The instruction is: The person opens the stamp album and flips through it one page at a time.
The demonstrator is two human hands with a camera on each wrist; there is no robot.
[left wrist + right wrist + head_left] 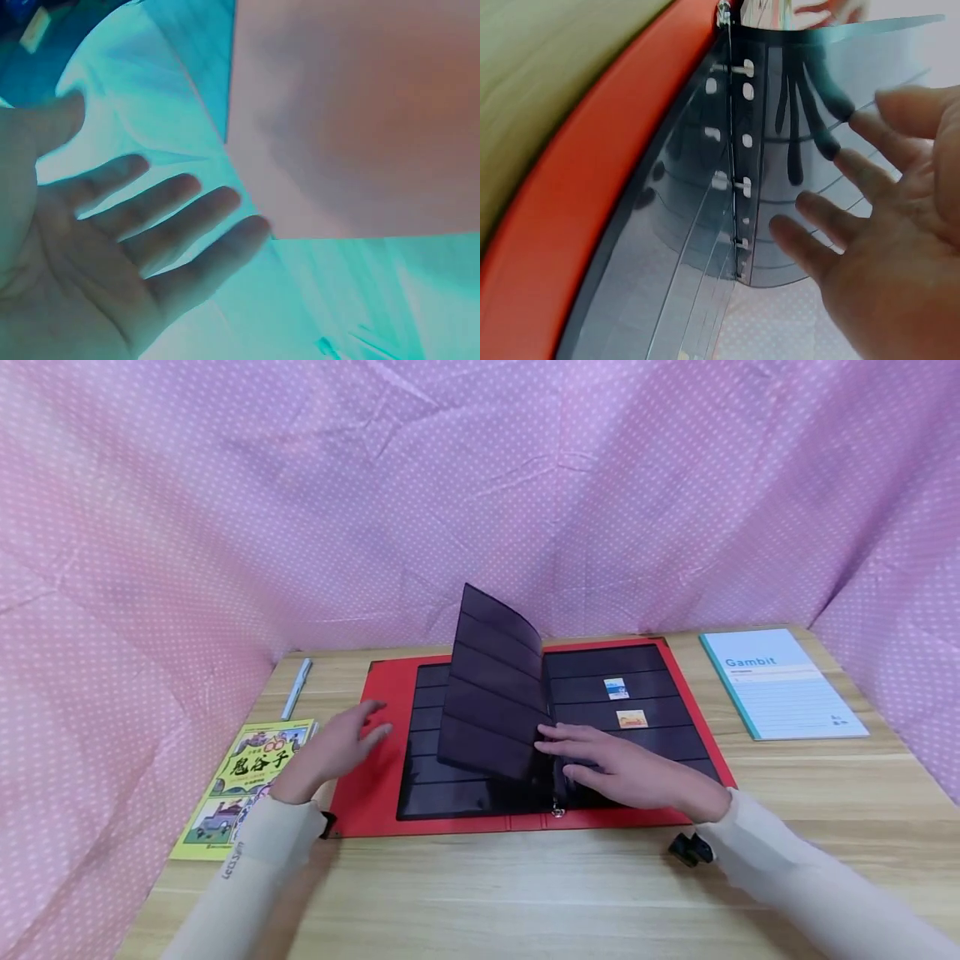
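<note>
Your right hand (618, 764) had its fingers apart and straight, the tips against the raised black page (495, 693) near the spine; your left hand (337, 747) was spread and held nothing, near the left side of the red album (390, 681); that album lay open on the wooden table (480, 893), two small stamps (617, 688) showing at right; a yellow book (247, 768) lay left, a notebook (787, 685) right.

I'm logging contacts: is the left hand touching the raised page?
Apart: the head view shows red cover between the left hand and the raised page.
</note>
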